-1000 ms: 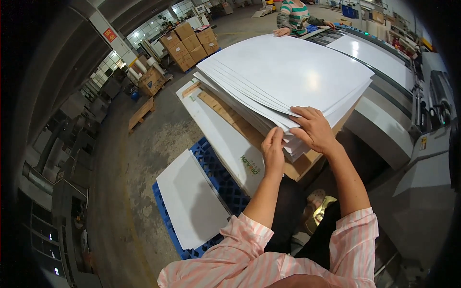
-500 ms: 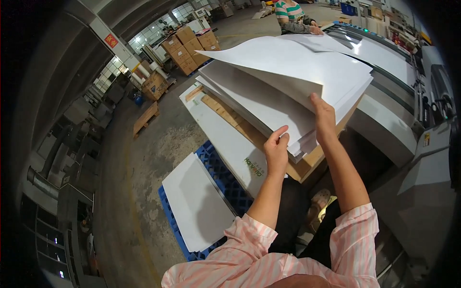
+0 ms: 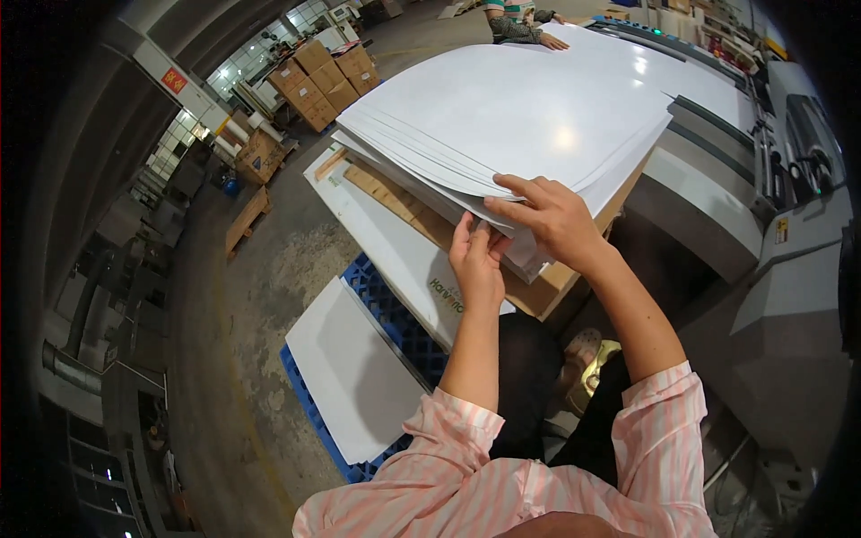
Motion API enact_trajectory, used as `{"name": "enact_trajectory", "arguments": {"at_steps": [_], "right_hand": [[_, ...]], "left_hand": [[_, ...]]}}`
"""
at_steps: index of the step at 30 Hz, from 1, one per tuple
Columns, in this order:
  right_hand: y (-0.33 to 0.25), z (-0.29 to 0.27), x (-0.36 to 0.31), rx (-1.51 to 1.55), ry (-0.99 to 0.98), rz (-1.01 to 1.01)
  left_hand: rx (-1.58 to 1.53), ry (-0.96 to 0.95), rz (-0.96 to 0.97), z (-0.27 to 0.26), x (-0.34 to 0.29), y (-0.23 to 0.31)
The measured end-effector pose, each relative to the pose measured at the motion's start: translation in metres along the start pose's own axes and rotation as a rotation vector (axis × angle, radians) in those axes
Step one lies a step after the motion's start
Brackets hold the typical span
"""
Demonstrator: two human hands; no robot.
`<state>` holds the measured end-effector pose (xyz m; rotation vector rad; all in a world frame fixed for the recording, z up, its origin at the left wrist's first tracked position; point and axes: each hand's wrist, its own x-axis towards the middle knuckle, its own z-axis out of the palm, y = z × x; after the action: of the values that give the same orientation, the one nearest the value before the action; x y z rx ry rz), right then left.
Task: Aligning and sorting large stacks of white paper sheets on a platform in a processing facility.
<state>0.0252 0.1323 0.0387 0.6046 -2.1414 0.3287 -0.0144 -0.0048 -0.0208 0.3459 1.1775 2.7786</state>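
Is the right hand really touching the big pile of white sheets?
Touching. The head view shows the right hand with its fingers laid over the near edge of the big pile of white sheets.

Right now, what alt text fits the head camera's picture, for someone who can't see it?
A person's left hand and right hand are at the near corner of a stack of large white sheets. More white sheeting lies on a blue pallet at lower left; a co-worker's hand shows beyond, with grey machinery at right.
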Motion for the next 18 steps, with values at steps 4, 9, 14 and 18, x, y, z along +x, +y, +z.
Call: {"name": "enact_trajectory", "arguments": {"at_steps": [4,9,14,18], "right_hand": [[0.012,-0.003,-0.010,0.009,-0.083,0.052],[0.015,-0.003,-0.014,0.115,-0.137,0.142],[0.013,-0.005,-0.011,0.200,-0.136,0.100],[0.015,-0.003,-0.013,0.122,-0.116,0.125]], "left_hand": [[0.023,0.050,-0.046,0.003,-0.003,-0.004],[0.068,0.103,-0.053,0.003,-0.004,-0.004],[0.078,0.074,-0.050,-0.001,-0.001,0.000],[0.070,0.118,-0.070,0.005,-0.004,-0.001]]}}
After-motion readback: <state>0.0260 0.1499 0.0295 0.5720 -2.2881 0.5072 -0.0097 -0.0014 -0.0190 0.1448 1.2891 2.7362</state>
